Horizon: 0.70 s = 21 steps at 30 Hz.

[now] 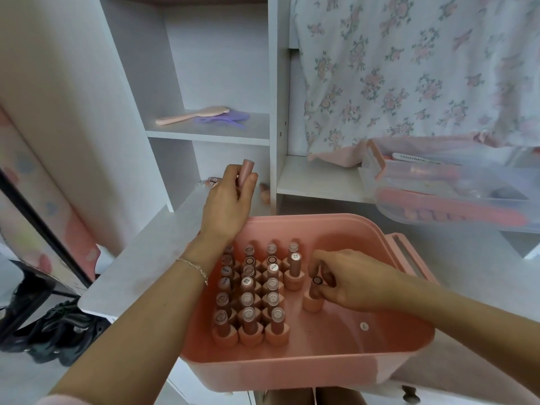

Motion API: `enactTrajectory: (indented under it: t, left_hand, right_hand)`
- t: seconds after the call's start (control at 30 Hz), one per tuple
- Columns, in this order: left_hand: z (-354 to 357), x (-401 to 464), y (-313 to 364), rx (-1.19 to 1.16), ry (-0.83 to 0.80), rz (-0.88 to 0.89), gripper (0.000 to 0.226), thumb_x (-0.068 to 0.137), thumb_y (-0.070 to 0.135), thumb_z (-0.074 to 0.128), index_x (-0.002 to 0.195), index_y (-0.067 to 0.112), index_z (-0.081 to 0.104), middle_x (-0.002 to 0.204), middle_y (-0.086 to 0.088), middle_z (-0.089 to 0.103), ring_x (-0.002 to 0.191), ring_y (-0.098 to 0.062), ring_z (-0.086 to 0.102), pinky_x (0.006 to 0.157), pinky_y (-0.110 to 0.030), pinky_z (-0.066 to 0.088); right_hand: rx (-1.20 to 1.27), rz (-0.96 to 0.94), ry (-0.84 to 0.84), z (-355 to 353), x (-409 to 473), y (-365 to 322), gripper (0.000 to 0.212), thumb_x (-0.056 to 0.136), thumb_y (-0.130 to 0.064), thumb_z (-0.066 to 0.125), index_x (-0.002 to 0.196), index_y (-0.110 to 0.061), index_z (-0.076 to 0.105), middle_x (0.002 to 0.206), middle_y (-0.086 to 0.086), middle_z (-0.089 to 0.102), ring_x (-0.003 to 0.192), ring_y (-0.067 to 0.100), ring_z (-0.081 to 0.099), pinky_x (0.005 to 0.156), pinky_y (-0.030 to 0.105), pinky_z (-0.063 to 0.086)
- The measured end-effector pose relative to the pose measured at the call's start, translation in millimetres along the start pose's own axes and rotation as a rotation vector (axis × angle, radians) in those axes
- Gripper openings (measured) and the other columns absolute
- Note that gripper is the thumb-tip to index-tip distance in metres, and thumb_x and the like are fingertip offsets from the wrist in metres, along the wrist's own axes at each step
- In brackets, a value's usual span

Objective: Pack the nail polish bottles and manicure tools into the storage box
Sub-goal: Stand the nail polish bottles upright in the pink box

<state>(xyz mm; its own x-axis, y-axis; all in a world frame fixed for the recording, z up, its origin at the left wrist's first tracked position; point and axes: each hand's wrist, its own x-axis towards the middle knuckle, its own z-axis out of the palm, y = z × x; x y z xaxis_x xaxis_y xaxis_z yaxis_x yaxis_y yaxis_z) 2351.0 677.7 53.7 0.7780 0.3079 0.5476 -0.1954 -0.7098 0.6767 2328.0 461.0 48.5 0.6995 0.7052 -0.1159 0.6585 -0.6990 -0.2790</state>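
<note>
Both forearms reach out from under the camera over the pink storage box (306,372), which sits on the white desk (140,258) with rows of nail polish bottles (251,296) standing upright in its left half. Her right hand (350,280) is down inside the box, fingers curled round the cap of one bottle (314,293) whose round base rests on the box floor, just beside the last row. Her left hand (229,200) is up past the far rim, at the lower shelf, gripping another bottle (245,172) by its body with the cap poking out above her fingers. More loose bottles (264,191) lie on that shelf. Off to the right a clear tray (455,185) holds nail files.

These bottles look small and light, likely glass under a smooth finish, so stiff but breakable and a bit slippery. Their tall caps over wide bases make the cap the natural place to pinch when lowering one into a tight row; a knock could topple its neighbours.
</note>
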Motion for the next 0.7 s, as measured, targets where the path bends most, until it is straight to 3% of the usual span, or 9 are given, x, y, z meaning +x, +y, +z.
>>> enactTrajectory:
  t: [0.13,0.3,0.5,0.7]
  left_hand:
    - [0.2,0.1,-0.6,-0.029,0.005,-0.016,0.031,0.095,0.036,0.042,0.107,0.009,0.052,0.079,-0.006,0.061,0.073,-0.026,0.062,0.073,-0.047,0.053]
    - [0.6,-2.0,0.8,-0.050,0.006,-0.034,0.027,0.095,0.036,0.042,0.103,0.012,0.052,0.078,-0.005,0.061,0.071,-0.027,0.061,0.072,-0.048,0.052]
    - [-0.2,-0.7,0.0,-0.053,-0.003,-0.037,0.030,0.096,0.037,0.041,0.105,0.011,0.052,0.077,-0.005,0.060,0.072,-0.026,0.061,0.073,-0.047,0.052]
    - [0.6,-1.0,0.9,-0.054,-0.012,-0.043,0.032,0.095,0.037,0.041,0.108,0.010,0.052,0.079,-0.005,0.060,0.074,-0.027,0.062,0.075,-0.047,0.052]
  right_hand:
    - [-0.001,-0.083,0.082,-2.5,2.3,-8.7,0.012,0.083,-0.025,0.051,0.094,-0.027,0.052,0.087,-0.010,0.062,0.085,0.016,0.056,0.067,0.029,0.042]
    - [-0.155,-0.162,0.094,-3.7,2.8,-8.4,0.015,0.085,-0.029,0.047,0.099,-0.031,0.052,0.097,-0.013,0.058,0.091,0.014,0.055,0.064,0.025,0.034]
    - [-0.186,-0.177,0.042,-5.2,-0.9,-0.1,0.018,0.085,-0.034,0.049,0.102,-0.033,0.054,0.086,-0.016,0.045,0.090,0.014,0.053,0.066,0.027,0.038]
    - [-0.183,-0.176,0.050,-3.0,4.4,-1.8,0.010,0.083,-0.031,0.051,0.086,-0.034,0.042,0.083,-0.018,0.041,0.081,0.011,0.049,0.063,0.025,0.032]
